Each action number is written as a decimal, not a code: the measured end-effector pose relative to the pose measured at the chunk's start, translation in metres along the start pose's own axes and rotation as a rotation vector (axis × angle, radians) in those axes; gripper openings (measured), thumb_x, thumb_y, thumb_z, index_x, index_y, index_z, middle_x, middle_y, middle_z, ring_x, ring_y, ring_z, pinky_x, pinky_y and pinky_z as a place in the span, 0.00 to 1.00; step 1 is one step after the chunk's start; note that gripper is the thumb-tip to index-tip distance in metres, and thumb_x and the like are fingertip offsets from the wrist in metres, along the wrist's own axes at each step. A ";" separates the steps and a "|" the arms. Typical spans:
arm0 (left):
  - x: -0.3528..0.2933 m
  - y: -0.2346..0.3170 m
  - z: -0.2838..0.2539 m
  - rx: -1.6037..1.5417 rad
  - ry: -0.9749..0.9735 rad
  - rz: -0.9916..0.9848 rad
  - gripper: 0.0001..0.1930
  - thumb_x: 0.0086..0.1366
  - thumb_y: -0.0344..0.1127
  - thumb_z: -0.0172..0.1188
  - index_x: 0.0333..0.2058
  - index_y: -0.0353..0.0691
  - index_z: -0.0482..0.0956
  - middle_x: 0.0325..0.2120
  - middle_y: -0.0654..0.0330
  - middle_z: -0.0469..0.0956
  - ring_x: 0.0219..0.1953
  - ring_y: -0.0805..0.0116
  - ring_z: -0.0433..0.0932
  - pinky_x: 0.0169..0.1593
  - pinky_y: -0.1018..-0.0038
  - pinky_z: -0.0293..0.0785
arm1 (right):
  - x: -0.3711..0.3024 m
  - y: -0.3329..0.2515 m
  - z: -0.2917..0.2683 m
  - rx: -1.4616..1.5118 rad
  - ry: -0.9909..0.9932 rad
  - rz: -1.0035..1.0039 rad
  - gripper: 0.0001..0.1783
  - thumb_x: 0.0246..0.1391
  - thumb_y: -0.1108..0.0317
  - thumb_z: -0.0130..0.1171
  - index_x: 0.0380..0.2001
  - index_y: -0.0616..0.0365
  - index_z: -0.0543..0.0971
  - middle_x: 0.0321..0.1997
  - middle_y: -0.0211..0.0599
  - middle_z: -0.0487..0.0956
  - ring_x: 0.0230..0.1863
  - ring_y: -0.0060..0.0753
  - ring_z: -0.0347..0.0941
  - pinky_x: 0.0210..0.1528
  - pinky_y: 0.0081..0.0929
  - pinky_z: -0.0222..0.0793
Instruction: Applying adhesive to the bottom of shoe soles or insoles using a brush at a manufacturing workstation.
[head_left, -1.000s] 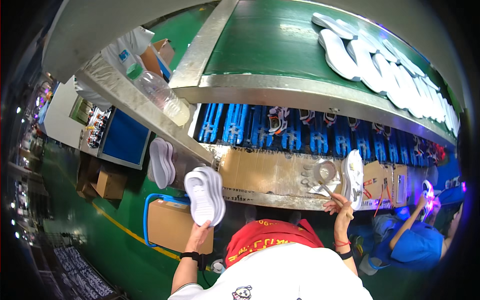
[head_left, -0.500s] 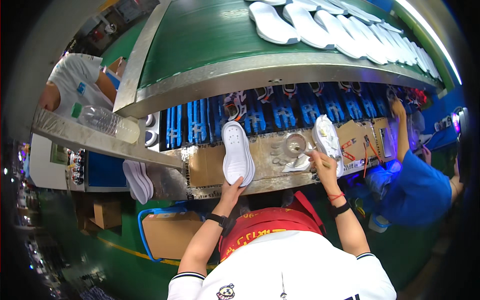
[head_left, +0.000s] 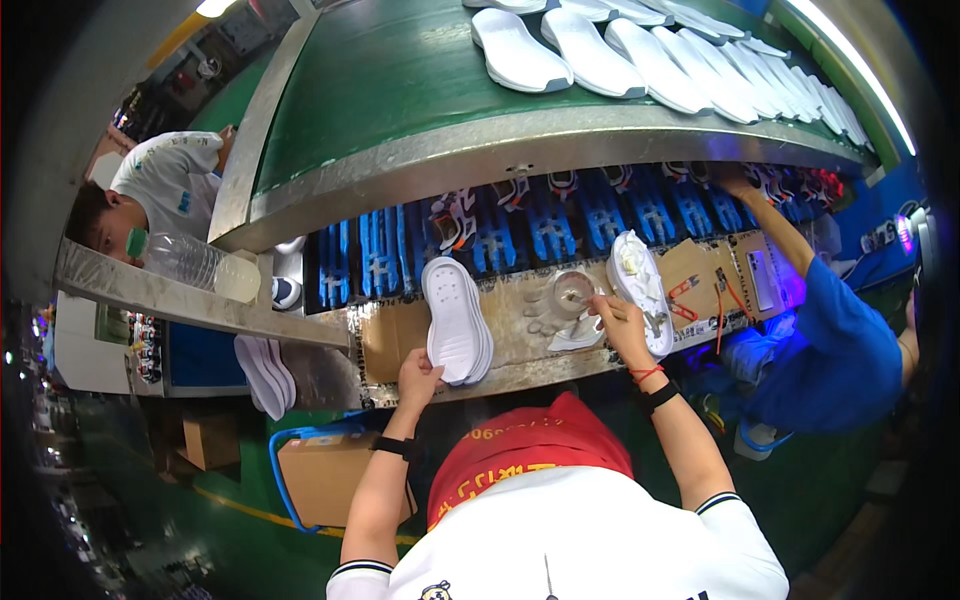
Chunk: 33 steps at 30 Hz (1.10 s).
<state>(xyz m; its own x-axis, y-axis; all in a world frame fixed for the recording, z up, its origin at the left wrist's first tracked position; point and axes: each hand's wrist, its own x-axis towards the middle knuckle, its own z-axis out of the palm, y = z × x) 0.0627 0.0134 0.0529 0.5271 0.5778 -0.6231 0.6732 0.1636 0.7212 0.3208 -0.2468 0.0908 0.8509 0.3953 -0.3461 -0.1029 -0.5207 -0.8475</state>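
A stack of white shoe soles point(head_left: 457, 325) lies on the cardboard-covered bench in front of me, holes showing in the far end of the top one. My left hand point(head_left: 419, 380) pinches the near left edge of the stack. With closed fingers, my right hand point(head_left: 624, 325) holds a thin-handled brush point(head_left: 606, 302) slanting toward a round translucent cup point(head_left: 572, 293); its head is hard to make out at the cup. Just right of that hand sits another white sole point(head_left: 640, 290) with crumpled white material on it.
Above the bench runs a green conveyor point(head_left: 370, 90) with rows of white soles point(head_left: 620, 60) and a metal edge. Behind the bench are blue racks point(head_left: 550, 232) with shoe uppers. Orange-handled pliers point(head_left: 683, 298) lie right. A blue-sleeved co-worker point(head_left: 835, 350) reaches in; another person point(head_left: 165, 185) is left, near a plastic bottle point(head_left: 200, 265).
My left hand has shifted from the near end of the soles to their left edge. The brush has moved closer to the cup. The left co-worker leans lower; the right one reaches farther along the racks.
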 end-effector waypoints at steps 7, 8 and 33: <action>-0.043 0.041 -0.018 -0.427 -0.192 -0.025 0.23 0.55 0.20 0.56 0.50 0.36 0.63 0.42 0.58 0.72 0.41 0.68 0.76 0.38 0.74 0.79 | 0.000 -0.010 -0.006 0.050 0.021 0.068 0.18 0.55 0.56 0.53 0.33 0.61 0.82 0.22 0.33 0.80 0.17 0.20 0.71 0.21 0.18 0.64; -0.052 0.049 -0.018 -0.444 -0.188 0.041 0.25 0.55 0.19 0.56 0.52 0.36 0.62 0.44 0.57 0.71 0.42 0.69 0.76 0.39 0.75 0.79 | -0.003 -0.014 -0.009 0.072 0.049 0.044 0.18 0.56 0.56 0.53 0.32 0.60 0.83 0.21 0.33 0.80 0.17 0.19 0.70 0.21 0.18 0.64; -0.102 0.161 0.030 -0.383 -0.022 0.512 0.24 0.61 0.21 0.53 0.55 0.28 0.58 0.42 0.49 0.75 0.43 0.69 0.76 0.46 0.77 0.73 | -0.098 -0.152 -0.028 0.274 -0.312 -0.351 0.14 0.56 0.72 0.48 0.28 0.71 0.80 0.23 0.46 0.80 0.20 0.26 0.73 0.24 0.19 0.69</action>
<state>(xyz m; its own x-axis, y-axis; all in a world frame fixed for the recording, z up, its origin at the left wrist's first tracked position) 0.1324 -0.0434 0.2236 0.7462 0.6426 -0.1737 0.1019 0.1475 0.9838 0.2672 -0.2278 0.2644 0.6690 0.7377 -0.0911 -0.0060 -0.1171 -0.9931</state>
